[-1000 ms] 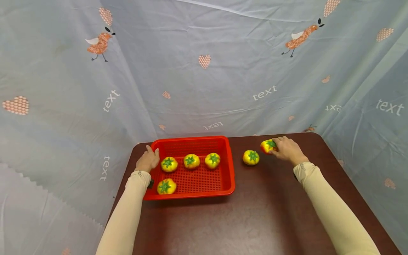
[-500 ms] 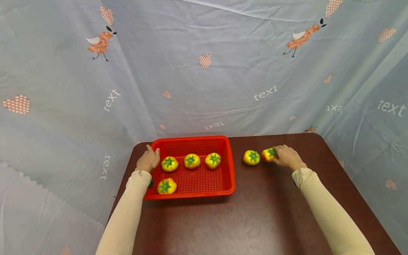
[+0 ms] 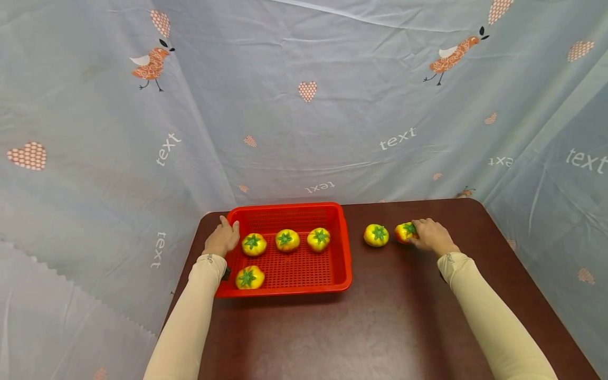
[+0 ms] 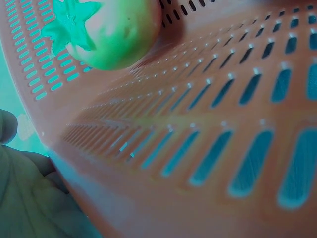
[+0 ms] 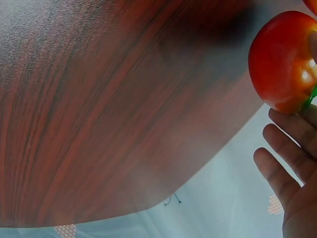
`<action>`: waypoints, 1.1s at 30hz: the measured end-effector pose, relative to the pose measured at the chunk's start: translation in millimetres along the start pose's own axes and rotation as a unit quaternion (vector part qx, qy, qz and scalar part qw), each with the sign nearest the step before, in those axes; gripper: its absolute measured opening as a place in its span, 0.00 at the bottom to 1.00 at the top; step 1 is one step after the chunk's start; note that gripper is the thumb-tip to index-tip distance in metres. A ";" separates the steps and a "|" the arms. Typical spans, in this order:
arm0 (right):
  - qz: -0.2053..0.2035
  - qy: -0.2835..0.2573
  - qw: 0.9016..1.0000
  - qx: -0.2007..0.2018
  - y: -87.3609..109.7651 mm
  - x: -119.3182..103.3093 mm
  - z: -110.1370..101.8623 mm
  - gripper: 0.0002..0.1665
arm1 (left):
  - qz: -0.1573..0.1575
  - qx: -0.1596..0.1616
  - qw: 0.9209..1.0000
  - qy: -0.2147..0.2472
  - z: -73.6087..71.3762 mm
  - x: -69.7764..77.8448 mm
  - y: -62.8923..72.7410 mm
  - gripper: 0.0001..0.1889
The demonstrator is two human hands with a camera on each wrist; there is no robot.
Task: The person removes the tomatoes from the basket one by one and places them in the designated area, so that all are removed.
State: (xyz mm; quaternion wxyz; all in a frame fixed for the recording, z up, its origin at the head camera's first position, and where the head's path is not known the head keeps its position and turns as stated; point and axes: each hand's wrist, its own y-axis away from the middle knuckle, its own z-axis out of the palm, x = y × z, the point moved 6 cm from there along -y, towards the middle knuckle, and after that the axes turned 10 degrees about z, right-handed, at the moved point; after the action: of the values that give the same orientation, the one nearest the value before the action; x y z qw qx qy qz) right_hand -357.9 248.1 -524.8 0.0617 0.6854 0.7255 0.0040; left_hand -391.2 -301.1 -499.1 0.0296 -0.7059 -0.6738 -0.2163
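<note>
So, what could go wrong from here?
The right hand may drop the round, glossy yellow-and-red fruit with green leaves: two fingers look clear of it in the right wrist view. That fruit could bump the similar fruit beside it.

A jerk of the left hand by the red perforated plastic basket could roll the fruits inside.

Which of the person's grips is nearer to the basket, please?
The left. The left grip is right at the left rim of the basket; the right grip is off to its right, holding a tomato, beyond a second tomato.
</note>
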 end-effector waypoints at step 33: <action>0.012 -0.003 1.000 0.005 1.5 0.9 7.3 0.33 | 0.006 -0.004 1.000 -0.002 2.0 -0.4 0.9 0.38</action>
State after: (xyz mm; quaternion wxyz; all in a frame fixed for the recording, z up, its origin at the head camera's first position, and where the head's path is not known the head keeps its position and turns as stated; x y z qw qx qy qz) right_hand -355.7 248.5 -532.0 0.0601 0.6948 0.7167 -0.0009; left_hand -389.8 -300.8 -500.8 0.0263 -0.7102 -0.6690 -0.2175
